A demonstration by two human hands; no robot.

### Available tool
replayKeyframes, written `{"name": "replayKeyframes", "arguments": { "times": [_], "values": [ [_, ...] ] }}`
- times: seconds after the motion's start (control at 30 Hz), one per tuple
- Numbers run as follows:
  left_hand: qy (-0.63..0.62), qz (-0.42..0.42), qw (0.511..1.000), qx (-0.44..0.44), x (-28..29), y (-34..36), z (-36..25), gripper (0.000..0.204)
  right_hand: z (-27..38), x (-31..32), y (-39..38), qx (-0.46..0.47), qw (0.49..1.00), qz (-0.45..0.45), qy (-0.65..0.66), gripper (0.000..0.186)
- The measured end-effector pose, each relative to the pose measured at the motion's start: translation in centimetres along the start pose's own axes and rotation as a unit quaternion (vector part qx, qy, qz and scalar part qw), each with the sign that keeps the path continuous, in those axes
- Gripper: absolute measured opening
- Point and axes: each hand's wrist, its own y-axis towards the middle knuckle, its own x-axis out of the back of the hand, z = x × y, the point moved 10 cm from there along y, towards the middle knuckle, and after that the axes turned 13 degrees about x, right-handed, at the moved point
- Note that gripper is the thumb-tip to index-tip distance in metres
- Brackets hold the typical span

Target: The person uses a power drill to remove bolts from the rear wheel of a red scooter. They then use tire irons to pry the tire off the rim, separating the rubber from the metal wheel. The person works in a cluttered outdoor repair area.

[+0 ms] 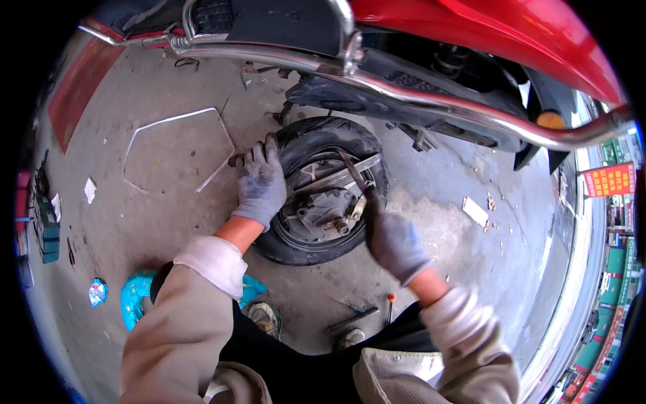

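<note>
A black tyre [330, 128] on its wheel lies flat on the floor in front of me, hub side up. At its middle shows the greasy metal hub [319, 212], and a flat pale metal bar [334, 179] lies slantwise across the wheel. My left hand [261, 188], in a grey work glove, rests on the tyre's left side with its fingers stretched out and apart. Wrapped round a dark tyre lever [351, 168] is my gloved right hand [398, 246], at the wheel's right side. The lever's far tip reaches the upper inner edge of the tyre.
A scooter's chrome side bar [444, 101] and red body panel [498, 34] overhang the far side. Close to my shoes lie an orange-knobbed tool [391, 298] and a dark metal bar [353, 320]. A bent white strip [171, 119] and blue plastic bag [134, 296] lie left.
</note>
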Motion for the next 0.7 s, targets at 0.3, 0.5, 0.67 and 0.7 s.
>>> {"name": "replayKeyframes", "arguments": {
  "times": [0.3,0.5,0.67,0.7],
  "values": [
    [0.07,-0.075,0.995,-0.022,1.5,-0.8,-2.3,0.085,-1.4,-11.3,-4.9,-0.147,0.918,-0.266,0.253,0.049],
    [0.071,-0.051,0.996,-0.006,1.0,-1.0,-1.7,0.091,-1.5,-6.4,-5.2,-0.15,0.973,-0.112,0.132,0.023],
    [0.042,-0.029,0.999,-0.011,0.7,-0.2,-3.1,0.094,-3.7,-12.3,-6.1,-0.194,0.967,-0.096,0.133,0.024],
    [0.031,-0.037,0.999,-0.018,0.7,-0.2,-3.2,0.094,-3.3,-13.7,-6.0,-0.217,0.963,-0.069,0.142,0.026]
  ]
}}
